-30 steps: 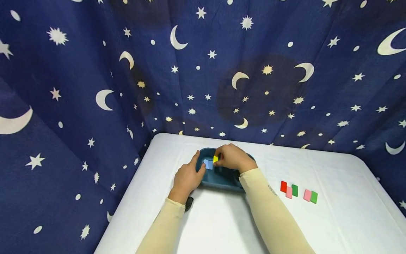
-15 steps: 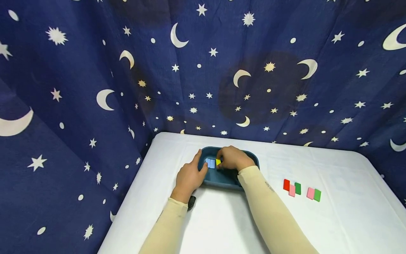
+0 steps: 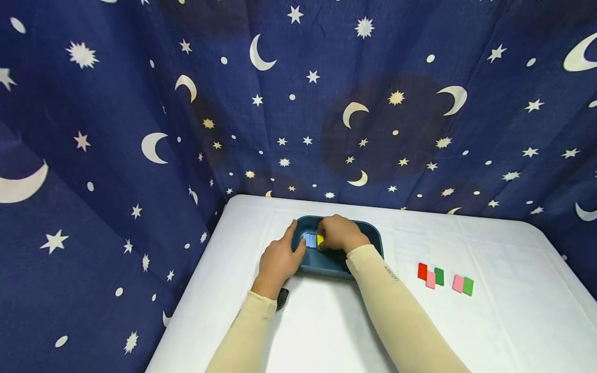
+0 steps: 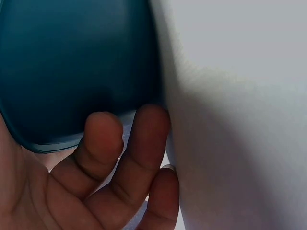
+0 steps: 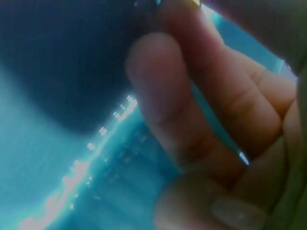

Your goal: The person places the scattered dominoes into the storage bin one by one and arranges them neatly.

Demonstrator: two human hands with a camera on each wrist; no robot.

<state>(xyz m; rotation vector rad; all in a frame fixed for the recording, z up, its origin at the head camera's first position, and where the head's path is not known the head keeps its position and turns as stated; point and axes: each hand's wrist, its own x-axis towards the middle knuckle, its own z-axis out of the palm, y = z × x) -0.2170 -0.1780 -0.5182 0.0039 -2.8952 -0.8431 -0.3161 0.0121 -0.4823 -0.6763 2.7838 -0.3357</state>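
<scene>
In the head view, a dark blue-green plastic tub [image 3: 326,270] stands on the white table. My left hand [image 3: 277,259] grips the tub's left end, thumb over the rim and the other fingers outside; the left wrist view shows fingers [image 4: 151,139] against the outer wall [image 4: 81,62]. Inside the tub, my right hand [image 3: 339,233] pinches a small yellow tile [image 3: 320,240], partly hidden by the fingers. Light blue tiles [image 3: 310,240] lie side by side on the tub floor, right at the yellow one's left edge. The right wrist view catches just a sliver of yellow tile [image 5: 196,2].
Right of the tub, a red tile [image 3: 422,271], a pink tile [image 3: 430,280] and a dark green tile [image 3: 439,276] lie together. Farther right are another pink tile [image 3: 458,283] and a light green tile [image 3: 468,286]. A star-and-moon curtain [image 3: 298,103] hangs behind the table.
My right hand has lowered the yellow tile toward the tub floor, beside the blue tiles. The left hand keeps its hold on the tub. The head view has shifted slightly.
</scene>
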